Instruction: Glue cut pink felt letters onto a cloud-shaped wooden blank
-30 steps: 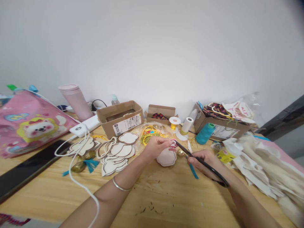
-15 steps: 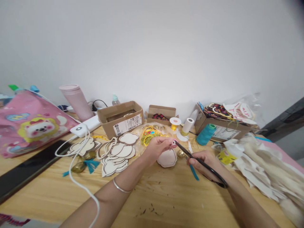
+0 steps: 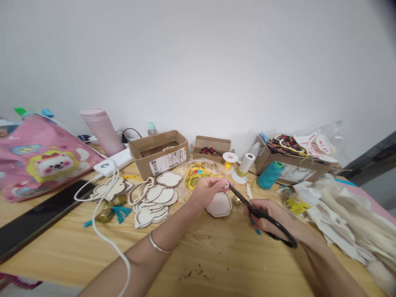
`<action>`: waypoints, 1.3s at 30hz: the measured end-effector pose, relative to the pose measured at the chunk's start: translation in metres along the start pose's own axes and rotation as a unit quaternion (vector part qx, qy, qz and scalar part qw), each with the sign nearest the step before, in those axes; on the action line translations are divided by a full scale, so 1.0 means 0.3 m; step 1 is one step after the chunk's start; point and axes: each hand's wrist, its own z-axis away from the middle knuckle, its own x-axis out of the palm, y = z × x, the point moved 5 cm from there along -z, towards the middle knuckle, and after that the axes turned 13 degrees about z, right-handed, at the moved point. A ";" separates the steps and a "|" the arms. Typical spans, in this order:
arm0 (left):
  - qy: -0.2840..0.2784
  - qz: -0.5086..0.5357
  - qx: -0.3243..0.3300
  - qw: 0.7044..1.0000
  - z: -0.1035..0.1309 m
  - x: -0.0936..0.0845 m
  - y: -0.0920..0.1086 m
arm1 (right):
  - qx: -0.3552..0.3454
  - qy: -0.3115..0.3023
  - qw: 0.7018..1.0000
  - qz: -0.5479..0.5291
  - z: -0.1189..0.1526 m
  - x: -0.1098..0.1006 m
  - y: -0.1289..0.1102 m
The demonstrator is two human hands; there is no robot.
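Observation:
My right hand (image 3: 266, 214) grips a pair of black scissors (image 3: 260, 212), whose blades point up and left. Their tips meet a small pink-and-white piece (image 3: 227, 186) that my left hand (image 3: 208, 190) pinches between thumb and fingers; its kind is too small to make out. Just under my left fingers lies a pale scalloped piece (image 3: 219, 205) with a dark rim. Beside it sits a gold bell (image 3: 236, 200). A teal strip (image 3: 255, 230) shows partly behind my right hand.
Several flat cloud-shaped pieces (image 3: 154, 198) are piled left of centre. Behind stand an open cardboard box (image 3: 167, 163), thread spools (image 3: 246, 164) and a teal thread cone (image 3: 270, 175). White cloth (image 3: 337, 222) spreads at right. A white cable (image 3: 102, 233) crosses the left side near a tablet (image 3: 46, 218).
The scissors' handle loops have spread farther apart and my right hand has turned slightly. My left hand keeps its pinch. The whole view has shifted a little.

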 end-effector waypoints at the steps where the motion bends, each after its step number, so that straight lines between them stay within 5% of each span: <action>1: 0.000 0.001 0.006 1.000 -0.001 -0.001 0.003 | -0.007 -0.004 1.000 0.003 0.004 -0.002 0.003; 6: 0.001 -0.011 0.028 1.000 -0.004 -0.006 0.009 | -0.012 0.024 0.999 -0.039 0.009 -0.035 -0.051; 10: -0.027 -0.086 0.057 0.994 0.006 0.019 0.018 | 0.042 0.262 0.958 -0.104 -0.004 -0.089 -0.099; 13: -0.083 -0.136 0.080 0.984 0.022 0.058 0.023 | 0.057 0.319 0.934 -0.151 -0.017 -0.070 -0.109; 18: -0.133 -0.134 0.069 0.979 0.034 0.094 0.004 | 0.080 0.306 0.923 -0.219 -0.031 -0.027 -0.083; 24: -0.085 0.070 -0.018 0.994 0.026 0.093 -0.045 | 0.068 0.331 0.891 -0.302 -0.035 -0.019 -0.066; 28: -0.105 0.141 -0.094 0.980 0.042 0.114 -0.080 | 0.054 0.363 0.872 -0.324 -0.044 -0.016 -0.069; 35: -0.042 0.169 -0.057 0.983 0.029 0.084 -0.071 | 0.005 0.332 0.902 -0.276 -0.061 0.000 -0.047; 39: 0.038 0.125 0.015 0.991 0.000 0.014 -0.047 | -0.041 0.199 0.940 -0.273 -0.059 0.026 -0.063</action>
